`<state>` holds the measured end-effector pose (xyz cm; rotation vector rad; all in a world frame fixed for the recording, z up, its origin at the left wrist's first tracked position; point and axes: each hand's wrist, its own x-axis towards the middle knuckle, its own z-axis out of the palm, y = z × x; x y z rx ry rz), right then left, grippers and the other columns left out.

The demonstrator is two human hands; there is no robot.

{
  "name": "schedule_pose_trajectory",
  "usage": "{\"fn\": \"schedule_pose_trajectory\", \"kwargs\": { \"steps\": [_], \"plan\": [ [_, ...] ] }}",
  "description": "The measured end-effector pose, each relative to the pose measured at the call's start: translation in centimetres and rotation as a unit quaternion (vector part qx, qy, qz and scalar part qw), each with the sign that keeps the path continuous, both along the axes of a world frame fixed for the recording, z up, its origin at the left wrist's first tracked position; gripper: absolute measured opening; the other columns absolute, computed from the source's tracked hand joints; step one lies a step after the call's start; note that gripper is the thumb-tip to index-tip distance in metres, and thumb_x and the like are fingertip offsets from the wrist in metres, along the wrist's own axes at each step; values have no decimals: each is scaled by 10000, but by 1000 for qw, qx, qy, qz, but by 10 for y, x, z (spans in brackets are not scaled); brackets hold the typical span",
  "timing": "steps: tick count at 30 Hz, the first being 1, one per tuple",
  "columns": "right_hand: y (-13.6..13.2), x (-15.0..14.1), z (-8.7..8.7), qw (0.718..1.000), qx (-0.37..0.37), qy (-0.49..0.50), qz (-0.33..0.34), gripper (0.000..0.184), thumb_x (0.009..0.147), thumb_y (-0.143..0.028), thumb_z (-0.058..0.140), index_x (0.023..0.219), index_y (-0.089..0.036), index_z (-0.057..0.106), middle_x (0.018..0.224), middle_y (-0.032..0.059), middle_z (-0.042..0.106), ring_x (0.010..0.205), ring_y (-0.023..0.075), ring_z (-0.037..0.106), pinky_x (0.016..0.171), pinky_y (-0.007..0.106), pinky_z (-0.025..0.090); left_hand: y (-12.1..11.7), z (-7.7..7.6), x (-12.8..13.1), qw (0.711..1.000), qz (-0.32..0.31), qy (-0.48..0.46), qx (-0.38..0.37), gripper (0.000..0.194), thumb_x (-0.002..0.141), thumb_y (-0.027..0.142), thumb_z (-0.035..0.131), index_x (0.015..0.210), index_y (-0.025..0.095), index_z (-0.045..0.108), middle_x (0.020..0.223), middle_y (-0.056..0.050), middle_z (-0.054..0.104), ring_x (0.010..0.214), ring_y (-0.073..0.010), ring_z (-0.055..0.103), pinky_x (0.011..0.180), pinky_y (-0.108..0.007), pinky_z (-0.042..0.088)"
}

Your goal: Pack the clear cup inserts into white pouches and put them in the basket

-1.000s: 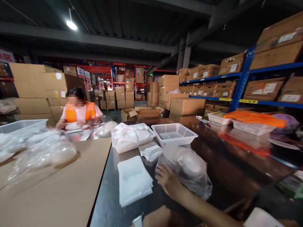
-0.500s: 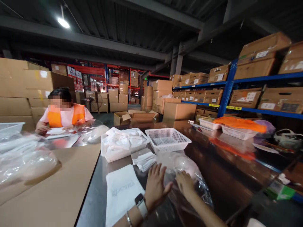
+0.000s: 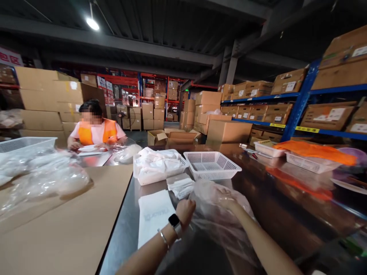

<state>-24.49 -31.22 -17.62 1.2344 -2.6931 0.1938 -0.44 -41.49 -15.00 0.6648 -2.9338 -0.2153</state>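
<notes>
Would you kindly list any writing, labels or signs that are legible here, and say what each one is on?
None can be read with certainty.
Grey print on the white bag stack: blurred.
White characters on the red sign: blurred.
Labels on the shelf boxes: too small.
Yellow tag on the blue shelf rail: too small.
Smartwatch on the left hand: screen dark.

Left hand: absent from view a second ago, then flat with fingers spread on clear plastic bag; now curled closed at bag's left edge. Right hand: a second ago resting on bag's near side with rounded pale contents bulging above; now pushed into bag, seen through film. Bag: was plump mound, now slacker, crumpled, spread toward near edge of counter.
</notes>
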Motion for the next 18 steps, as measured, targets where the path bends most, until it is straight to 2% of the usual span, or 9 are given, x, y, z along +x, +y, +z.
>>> {"fn": "schedule_pose_trajectory", "kwargs": {
  "steps": [2, 4, 6, 9, 10, 11, 13, 15, 18],
  "plan": [
    [16, 29, -13, 1000, 26, -12, 0, 702, 713, -449, 700, 1370, -252, 549, 1415, 191, 505, 1303, 446, 445, 964, 662, 409, 8, -6, 23, 1000, 5, -15, 8, 383, 867, -29, 380, 1064, 82, 689, 954, -172, 716, 964, -303, 693, 807, -369, 556],
    [36, 59, -34, 999, 34, 6, 8, 727, 686, -427, 689, 1388, -343, 523, 1496, 130, 413, 1386, 450, 322, 986, 706, 362, 16, -14, 39, 1000, 4, -25, 17, 421, 857, -33, 369, 1106, 86, 686, 949, -168, 721, 935, -296, 700, 798, -371, 569],
    [56, 81, -60, 997, 9, 82, 7, 777, 650, -421, 687, 1401, -398, 490, 1538, 61, 343, 1436, 439, 195, 1034, 755, 252, 21, -23, 41, 1000, 2, -21, 15, 523, 845, -30, 387, 1298, 124, 596, 1144, -196, 679, 1058, -328, 661, 834, -415, 571],
    [70, 86, -92, 986, -20, 158, -48, 800, 582, -455, 687, 1362, -464, 508, 1533, 25, 347, 1421, 463, 201, 961, 793, 294, 17, -42, 14, 999, -31, 13, -15, 866, 759, 74, 644, 1511, 334, 301, 1560, -184, 301, 1361, -461, 368, 964, -624, 474],
    [68, 78, -98, 986, -23, 150, -67, 796, 578, -483, 675, 1358, -453, 519, 1521, 37, 372, 1405, 471, 241, 928, 781, 342, 13, -50, -2, 999, -43, 22, -22, 985, 701, 103, 723, 1514, 397, 251, 1603, -163, 185, 1386, -497, 293, 965, -670, 448],
    [63, 66, -102, 988, -28, 132, -78, 790, 585, -517, 654, 1359, -429, 529, 1505, 52, 403, 1388, 475, 282, 903, 760, 386, 10, -58, -21, 998, -46, 26, -23, 1025, 678, 117, 755, 1507, 432, 241, 1611, -155, 155, 1376, -514, 297, 944, -678, 458],
    [48, 32, -102, 992, -39, 89, -79, 778, 589, -567, 620, 1346, -400, 558, 1462, 63, 472, 1356, 474, 346, 901, 705, 440, 3, -73, -64, 999, -21, 37, -24, 903, 773, 88, 660, 1498, 445, 258, 1594, -164, 216, 1316, -481, 421, 896, -602, 524],
    [29, -8, -97, 994, -52, 67, -63, 742, 577, -576, 615, 1307, -450, 579, 1424, 31, 521, 1334, 469, 383, 953, 656, 439, -4, -82, -108, 997, 14, 60, -46, 732, 870, 70, 515, 1483, 422, 325, 1562, -163, 309, 1294, -432, 475, 951, -609, 489],
    [6, -62, -91, 993, -69, 84, -41, 693, 629, -505, 579, 1321, -479, 552, 1378, 43, 567, 1270, 488, 453, 961, 674, 411, -19, -83, -164, 996, 7, 77, -51, 631, 890, 117, 520, 1445, 401, 417, 1539, -120, 377, 1309, -402, 470, 980, -619, 460]
  ]
}}
